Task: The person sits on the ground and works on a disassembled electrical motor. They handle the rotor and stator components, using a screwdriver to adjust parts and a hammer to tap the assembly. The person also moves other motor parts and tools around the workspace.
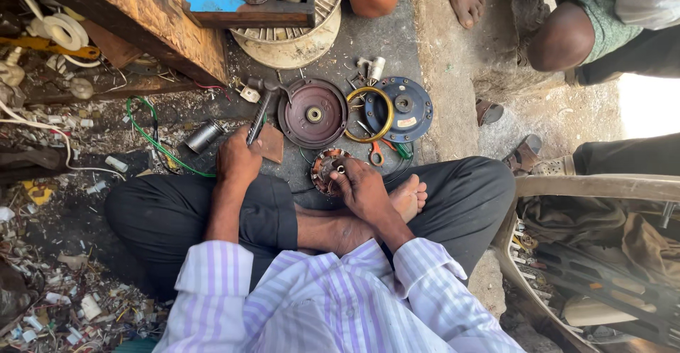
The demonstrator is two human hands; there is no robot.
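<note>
While the person sits cross-legged on the ground, the right hand (365, 189) grips a small round motor winding (327, 171), a coppery ring of wound coils with a pale hub at its centre. Fingers curl over its right edge, hiding part of it. It sits just beyond the person's bare foot (409, 198), near the middle of the scene.

The left hand (237, 158) is closed around the handle of a dark hammer (261, 112), whose head points away toward the far side.

Just beyond the winding lies a maroon round motor cover (312, 114) with a brass-coloured centre. To its right rests a blue round cover (401, 109), with a yellow ring (368, 116) overlapping its left edge. A small metal cylinder (204, 136) lies to the left of the hammer, beside a green wire (152, 140). Orange-handled pliers (376, 155) lie near the blue cover's near edge.
</note>
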